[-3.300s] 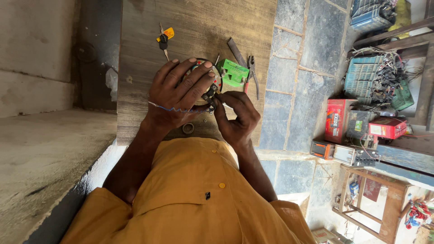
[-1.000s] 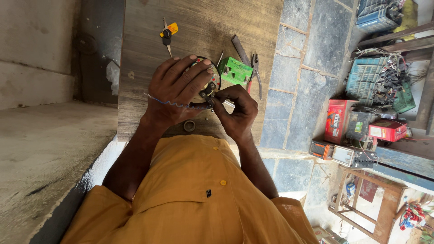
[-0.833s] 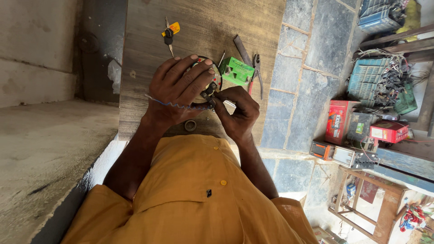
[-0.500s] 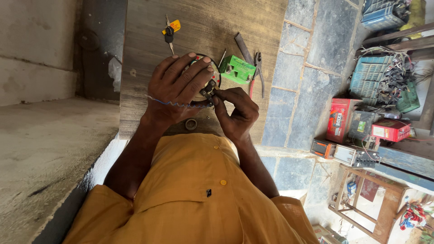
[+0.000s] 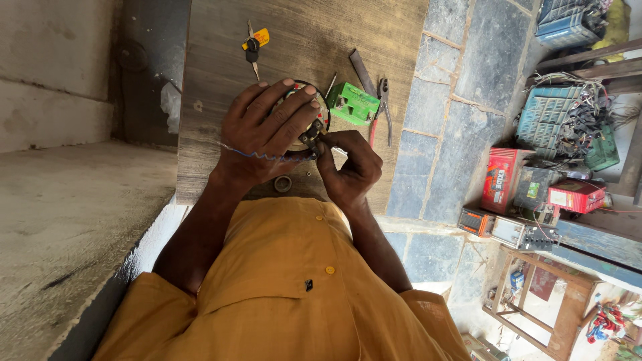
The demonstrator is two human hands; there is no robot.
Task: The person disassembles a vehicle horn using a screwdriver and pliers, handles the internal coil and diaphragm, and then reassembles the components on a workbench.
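Round gauge unit (image 5: 309, 117), rigid and seemingly light, sits gripped under the left hand (image 5: 267, 134); the right hand (image 5: 348, 167) pinches its edge fitting. Best held by the rim. Green box (image 5: 352, 103) and pliers (image 5: 381, 110) lie just beyond on the bench (image 5: 221, 40).

I see a wooden plank bench top (image 5: 221, 40) mid-frame, daylight on it. Left: rough concrete slab (image 5: 60, 220) and a pale plastered wall (image 5: 47, 73). Right: grey stone-tile floor (image 5: 461, 100). Far right: wooden shelves (image 5: 595, 57) stacked with battery cases, red boxes (image 5: 500, 179) on the floor, and a small wooden stool (image 5: 535, 294) low right.
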